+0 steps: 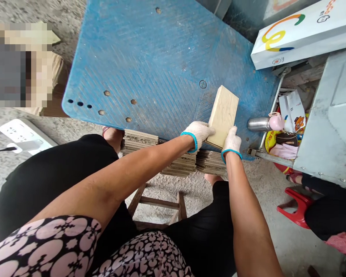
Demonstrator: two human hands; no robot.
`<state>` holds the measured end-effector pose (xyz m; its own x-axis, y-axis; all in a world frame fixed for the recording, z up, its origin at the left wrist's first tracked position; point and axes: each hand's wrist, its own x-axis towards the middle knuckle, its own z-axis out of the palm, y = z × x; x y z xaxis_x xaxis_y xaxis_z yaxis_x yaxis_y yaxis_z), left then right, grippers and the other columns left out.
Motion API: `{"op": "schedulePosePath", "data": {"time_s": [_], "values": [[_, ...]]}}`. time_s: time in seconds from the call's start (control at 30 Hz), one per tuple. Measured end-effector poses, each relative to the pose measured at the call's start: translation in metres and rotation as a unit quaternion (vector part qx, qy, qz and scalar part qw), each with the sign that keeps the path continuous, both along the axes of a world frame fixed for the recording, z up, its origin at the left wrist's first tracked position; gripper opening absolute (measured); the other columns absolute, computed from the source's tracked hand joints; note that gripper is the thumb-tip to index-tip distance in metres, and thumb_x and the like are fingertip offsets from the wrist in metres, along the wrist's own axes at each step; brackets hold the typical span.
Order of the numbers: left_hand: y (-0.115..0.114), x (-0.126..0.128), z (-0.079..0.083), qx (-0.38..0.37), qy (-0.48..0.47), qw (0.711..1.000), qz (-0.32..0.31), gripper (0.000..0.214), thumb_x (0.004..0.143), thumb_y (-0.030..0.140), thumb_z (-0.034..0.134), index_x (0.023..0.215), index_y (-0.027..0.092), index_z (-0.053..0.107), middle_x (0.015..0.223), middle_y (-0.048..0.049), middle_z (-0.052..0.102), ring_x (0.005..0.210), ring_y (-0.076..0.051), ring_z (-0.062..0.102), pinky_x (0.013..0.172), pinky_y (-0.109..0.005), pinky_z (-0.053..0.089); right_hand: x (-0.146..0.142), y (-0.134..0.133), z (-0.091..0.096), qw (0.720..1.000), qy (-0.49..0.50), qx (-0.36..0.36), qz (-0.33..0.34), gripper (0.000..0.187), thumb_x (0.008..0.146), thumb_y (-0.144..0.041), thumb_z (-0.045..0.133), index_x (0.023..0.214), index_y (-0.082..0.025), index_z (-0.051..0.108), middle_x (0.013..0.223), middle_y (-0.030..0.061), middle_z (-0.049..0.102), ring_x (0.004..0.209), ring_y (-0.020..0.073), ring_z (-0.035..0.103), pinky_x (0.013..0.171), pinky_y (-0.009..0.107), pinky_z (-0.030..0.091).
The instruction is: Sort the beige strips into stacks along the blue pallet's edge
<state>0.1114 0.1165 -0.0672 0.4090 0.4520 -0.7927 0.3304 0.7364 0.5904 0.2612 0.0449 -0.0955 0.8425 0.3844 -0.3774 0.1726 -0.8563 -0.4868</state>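
We see a big blue table (150,57) filling the far middle of the view, its ribbed top scuffed and drilled with a few holes. To its right stands a grey metal cabinet (331,127), with a white box (302,32) printed in bright colours lying at the far right above it. Under the near edge of the table we find stacks of thin brown tiles (173,159) resting on a wooden stool (161,204). On the near right sits a small red stool (295,206). A steel flask (261,124) with a pink cap lies just right of the table.

Both our hands wear white gloves with blue cuffs. Together they hold 1 pale tile (223,115), tilted on the table's near right part. Our left hand (198,132) is closed on its near left edge; our right hand (232,141) grips its near right corner.
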Motion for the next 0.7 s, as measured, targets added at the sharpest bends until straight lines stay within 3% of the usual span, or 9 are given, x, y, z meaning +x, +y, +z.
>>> {"op": "schedulePosePath", "data": {"time_s": [0.1, 0.23, 0.33, 0.5, 0.7], "values": [[-0.008, -0.011, 0.024, -0.034, -0.062, 0.997, 0.045, 0.025, 0.080, 0.011, 0.066, 0.104, 0.010, 0.075, 0.092, -0.0081, 0.074, 0.077, -0.016, 0.068, 0.070, -0.025, 0.055, -0.011, -0.005, 0.019, 0.997, 0.023, 0.049, -0.052, 0.063, 0.093, -0.064, 0.036, 0.090, -0.012, 0.071, 0.095, 0.0171, 0.074, 0.090, 0.0270, 0.070, 0.073, 0.032, 0.056], [-0.022, -0.034, 0.055, -0.014, -0.104, 0.993, 0.045, 0.030, 0.077, 0.012, 0.072, 0.107, 0.011, 0.074, 0.091, -0.0079, 0.074, 0.074, -0.015, 0.066, 0.070, -0.026, 0.055, -0.025, -0.017, 0.053, 0.982, 0.068, 0.174, -0.039, 0.068, 0.089, -0.071, 0.038, 0.095, -0.011, 0.070, 0.090, 0.0134, 0.074, 0.079, 0.0227, 0.069, 0.065, 0.030, 0.055], [-0.031, -0.051, 0.076, 0.026, -0.117, 0.992, 0.023, 0.039, 0.073, 0.021, 0.078, 0.110, 0.011, 0.072, 0.099, -0.0115, 0.074, 0.079, -0.017, 0.068, 0.074, -0.030, 0.056, -0.035, -0.035, 0.078, 0.971, 0.074, 0.228, 0.000, 0.070, 0.088, -0.073, 0.037, 0.096, -0.012, 0.069, 0.086, 0.0112, 0.073, 0.075, 0.0206, 0.066, 0.064, 0.029, 0.052], [-0.040, -0.068, 0.114, 0.052, -0.262, 0.964, 0.011, 0.070, 0.064, 0.040, 0.085, 0.124, 0.010, 0.066, 0.118, -0.0191, 0.070, 0.108, -0.031, 0.067, 0.091, -0.043, 0.055, -0.055, -0.084, 0.114, 0.971, 0.039, 0.231, 0.050, 0.057, 0.089, -0.067, 0.037, 0.083, -0.017, 0.062, 0.076, 0.0066, 0.069, 0.070, 0.0180, 0.061, 0.064, 0.027, 0.049], [-0.059, -0.083, 0.153, 0.084, -0.250, 0.962, 0.076, 0.071, 0.056, 0.042, 0.089, 0.117, 0.012, 0.070, 0.108, -0.0165, 0.073, 0.110, -0.037, 0.066, 0.089, -0.045, 0.057, -0.083, -0.134, 0.135, 0.963, 0.052, 0.237, 0.119, 0.039, 0.089, -0.055, 0.039, 0.078, -0.022, 0.057, 0.078, 0.0042, 0.067, 0.074, 0.0184, 0.060, 0.072, 0.028, 0.049]]}}
